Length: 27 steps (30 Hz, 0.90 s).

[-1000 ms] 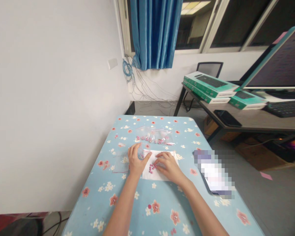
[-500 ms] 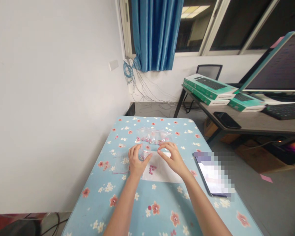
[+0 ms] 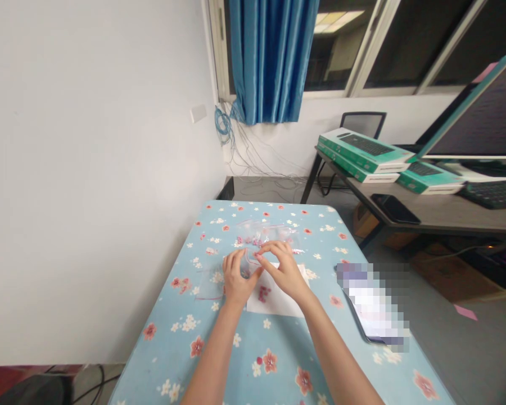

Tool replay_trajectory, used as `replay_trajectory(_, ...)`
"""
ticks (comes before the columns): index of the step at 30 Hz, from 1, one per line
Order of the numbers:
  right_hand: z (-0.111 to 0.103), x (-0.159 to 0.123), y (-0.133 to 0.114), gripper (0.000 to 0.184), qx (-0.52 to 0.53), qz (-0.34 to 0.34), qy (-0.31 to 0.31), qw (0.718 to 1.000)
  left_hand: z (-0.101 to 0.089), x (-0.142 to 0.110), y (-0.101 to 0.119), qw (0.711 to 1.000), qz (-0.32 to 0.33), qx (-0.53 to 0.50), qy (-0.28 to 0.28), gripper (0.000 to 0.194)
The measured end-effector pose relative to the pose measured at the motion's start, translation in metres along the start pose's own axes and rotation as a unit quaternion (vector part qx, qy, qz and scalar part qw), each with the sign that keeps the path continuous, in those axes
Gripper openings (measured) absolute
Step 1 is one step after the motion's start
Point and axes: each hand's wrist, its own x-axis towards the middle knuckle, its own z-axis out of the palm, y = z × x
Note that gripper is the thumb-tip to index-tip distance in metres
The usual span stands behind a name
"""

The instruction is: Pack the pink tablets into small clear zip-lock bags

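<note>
My left hand [image 3: 237,286] grips a small clear zip bag [image 3: 251,260] with a red line along its mouth, which gapes between thumb and fingers. Over that mouth, my right hand [image 3: 285,274] has thumb and forefinger pinched together; whatever they hold is too small to make out. Below the hands, several small round pink pieces [image 3: 263,294] lie on a white sheet of paper [image 3: 278,304]. Behind them are clear bags [image 3: 270,232] with pink pieces in them. Flat clear bags [image 3: 208,286] lie left of my left hand.
The table has a blue flowered cloth [image 3: 168,337]. A phone [image 3: 369,315] rests near its right edge. Alongside stands a desk with green keyboard boxes [image 3: 362,149], a dark phone [image 3: 395,208] and a monitor [image 3: 484,118]. A white wall [image 3: 88,169] rises at the left.
My right hand has moved left, bringing its pinched fingertips from beside the bag to over its mouth. The left hand keeps its hold on the bag. The view has shifted slightly.
</note>
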Motion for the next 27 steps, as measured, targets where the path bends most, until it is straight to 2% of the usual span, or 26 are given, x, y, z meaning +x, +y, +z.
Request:
replay_trajectory(15,0.002,-0.002,0.001,0.011,0.005,0.008,-0.009,1.0,-0.001,0.0,0.001,1.0,0.001,-0.002,-0.002,0.044)
replay_trajectory(22,-0.003,-0.004,0.003,0.01,0.009,0.007,-0.004,1.0,-0.001,0.001,0.001,1.0,0.001,-0.002,-0.001,0.046)
replay_trajectory(27,-0.002,-0.012,0.007,0.03,0.002,0.047,-0.032,0.998,-0.003,-0.002,0.001,1.0,0.012,0.026,0.002,0.05)
